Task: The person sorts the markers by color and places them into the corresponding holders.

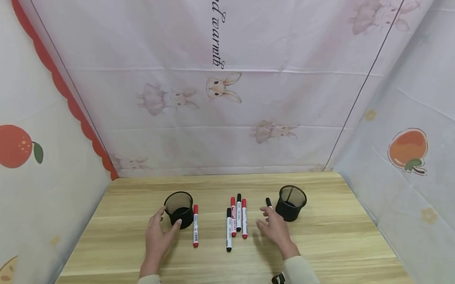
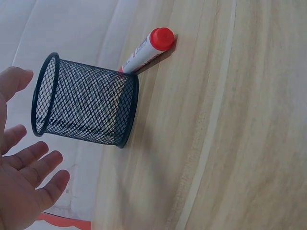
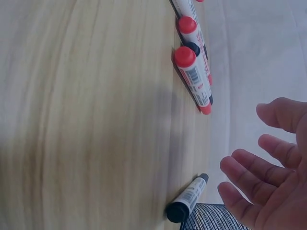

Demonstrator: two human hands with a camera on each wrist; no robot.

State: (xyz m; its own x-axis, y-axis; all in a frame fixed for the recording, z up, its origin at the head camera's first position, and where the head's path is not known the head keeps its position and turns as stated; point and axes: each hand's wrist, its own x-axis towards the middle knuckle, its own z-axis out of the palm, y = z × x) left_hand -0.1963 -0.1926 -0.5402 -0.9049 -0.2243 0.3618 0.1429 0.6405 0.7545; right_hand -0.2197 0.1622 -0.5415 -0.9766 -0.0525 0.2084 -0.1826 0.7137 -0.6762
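My left hand spreads around the near left side of a black mesh pen cup. In the left wrist view, gaps separate its extended fingers from the upright cup. Close along that cup's right side lies a red-capped marker. My right hand hovers with loosely bent fingers, holding nothing, just left of a second mesh pen cup. Partly hidden behind it in the head view is a black-capped marker, which the right wrist view shows lying beside the second cup.
Between the hands, several markers lie side by side on the wooden table, including a black one and a red one. Printed cloth walls rise behind the table and on both sides.
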